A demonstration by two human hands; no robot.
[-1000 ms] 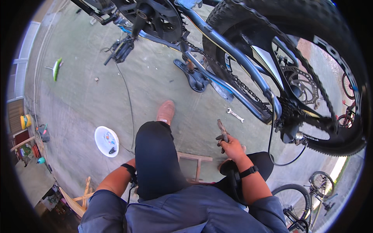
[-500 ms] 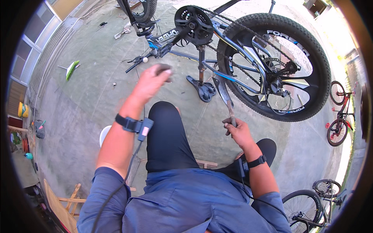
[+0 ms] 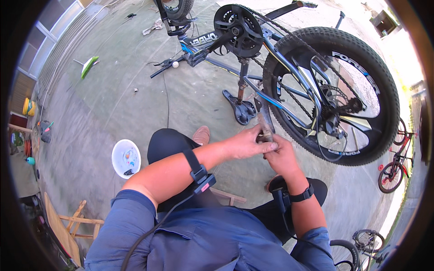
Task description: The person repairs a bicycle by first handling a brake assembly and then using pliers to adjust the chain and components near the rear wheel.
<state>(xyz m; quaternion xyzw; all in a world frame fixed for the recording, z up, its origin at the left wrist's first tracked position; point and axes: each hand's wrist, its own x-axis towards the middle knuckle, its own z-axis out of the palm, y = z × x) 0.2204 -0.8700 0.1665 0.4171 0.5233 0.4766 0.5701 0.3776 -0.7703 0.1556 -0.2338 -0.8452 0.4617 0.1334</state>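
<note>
Tool [image 3: 266,123] gripped by both closed hands, just above the knees | left hand [image 3: 244,143] pinching its lower end | right hand [image 3: 279,156] wrapped beneath | bicycle [image 3: 289,77] upside down beyond, wheel [image 3: 332,95] and chain mounted, work unfinished | white bowl [image 3: 126,158] on floor, left.

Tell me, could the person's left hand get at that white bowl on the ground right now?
Probably not at once: the left hand is closed with the right hand on a metal tool, and the white bowl lies off beyond the left knee.
</note>
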